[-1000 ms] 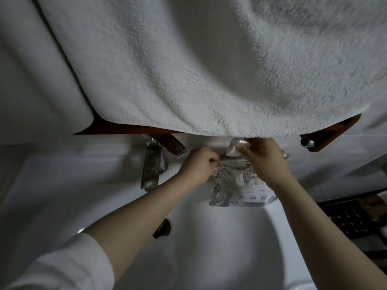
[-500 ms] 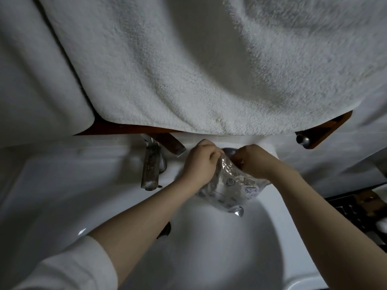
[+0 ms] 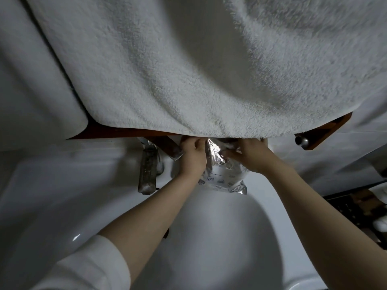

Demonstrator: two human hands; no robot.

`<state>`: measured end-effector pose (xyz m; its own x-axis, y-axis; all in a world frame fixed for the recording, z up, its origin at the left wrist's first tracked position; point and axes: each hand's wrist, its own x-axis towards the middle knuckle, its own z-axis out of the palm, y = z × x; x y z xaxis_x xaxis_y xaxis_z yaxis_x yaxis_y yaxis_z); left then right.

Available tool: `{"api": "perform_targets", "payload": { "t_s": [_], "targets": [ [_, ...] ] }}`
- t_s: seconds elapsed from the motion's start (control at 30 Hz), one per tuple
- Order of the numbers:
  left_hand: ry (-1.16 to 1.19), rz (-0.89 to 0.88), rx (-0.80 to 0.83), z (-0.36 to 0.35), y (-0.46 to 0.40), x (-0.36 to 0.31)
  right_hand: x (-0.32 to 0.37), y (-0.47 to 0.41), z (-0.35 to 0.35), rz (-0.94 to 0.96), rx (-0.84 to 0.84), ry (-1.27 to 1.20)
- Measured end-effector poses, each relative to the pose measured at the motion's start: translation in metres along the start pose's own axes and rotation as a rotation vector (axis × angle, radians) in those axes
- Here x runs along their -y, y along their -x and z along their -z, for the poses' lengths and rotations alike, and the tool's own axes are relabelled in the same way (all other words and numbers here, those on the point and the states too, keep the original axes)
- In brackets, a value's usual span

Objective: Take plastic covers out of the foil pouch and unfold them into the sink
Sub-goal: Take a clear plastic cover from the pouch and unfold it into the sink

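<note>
Foil pouch (image 3: 222,174) at frame centre, held above sink (image 3: 219,237) so contents drop in. Left hand (image 3: 192,155) grips pouch's left edge as anchor; right hand (image 3: 247,155) pinches mouth, probably opening it. Covers not visible.

A home bathroom — white basin (image 3: 209,258), metal tap (image 3: 147,170), thick white towel (image 3: 188,70) hanging above.

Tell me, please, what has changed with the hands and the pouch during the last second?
Both hands, left hand and right hand, rose to the white towel's hem, lifting the silver printed foil pouch and spreading its mouth wider. Both keep their grip on the pouch. The white sink and metal faucet stayed unchanged.
</note>
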<state>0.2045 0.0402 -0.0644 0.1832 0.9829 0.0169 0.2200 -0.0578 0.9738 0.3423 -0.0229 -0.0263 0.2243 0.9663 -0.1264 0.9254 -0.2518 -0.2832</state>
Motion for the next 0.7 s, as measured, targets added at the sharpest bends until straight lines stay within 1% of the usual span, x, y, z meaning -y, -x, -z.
{"api": "perform_targets", "payload": {
  "t_s": [0.1, 0.17, 0.23, 0.3, 0.37, 0.47, 0.5, 0.57, 0.6, 0.63, 0.7],
  "targets": [
    [0.066, 0.034, 0.005, 0.000, -0.002, 0.003, -0.005, -0.007, -0.008, 0.023, -0.083, 0.231],
    [0.045, 0.028, 0.046, 0.001, -0.001, 0.003, -0.007, -0.011, -0.011, 0.020, -0.142, 0.315],
    [0.005, 0.042, 0.074, 0.001, -0.001, 0.005, -0.008, -0.015, -0.010, -0.016, -0.123, 0.310],
    [-0.105, 0.075, 0.092, 0.005, 0.000, 0.004, -0.005, -0.019, -0.008, -0.076, -0.052, 0.294],
    [-0.227, 0.099, 0.168, 0.010, 0.004, 0.003, -0.001, -0.021, -0.007, -0.091, 0.002, 0.328],
    [-0.347, 0.013, 0.292, 0.015, 0.014, 0.004, -0.001, -0.026, -0.009, -0.166, -0.041, 0.211],
    [-0.384, -0.028, 0.332, 0.017, 0.019, 0.006, 0.002, -0.026, -0.009, -0.158, -0.048, 0.225],
    [-0.411, -0.068, 0.393, 0.023, 0.028, 0.009, 0.008, -0.021, -0.011, -0.135, -0.126, 0.168],
    [-0.416, -0.082, 0.410, 0.028, 0.033, 0.011, 0.012, -0.016, -0.010, -0.084, -0.186, 0.139],
    [-0.429, -0.107, 0.419, 0.033, 0.038, 0.012, 0.014, -0.014, -0.012, -0.025, -0.230, 0.149],
    [-0.459, -0.169, 0.452, 0.044, 0.048, 0.013, 0.015, -0.007, -0.016, -0.011, -0.331, 0.178]
  ]
}}
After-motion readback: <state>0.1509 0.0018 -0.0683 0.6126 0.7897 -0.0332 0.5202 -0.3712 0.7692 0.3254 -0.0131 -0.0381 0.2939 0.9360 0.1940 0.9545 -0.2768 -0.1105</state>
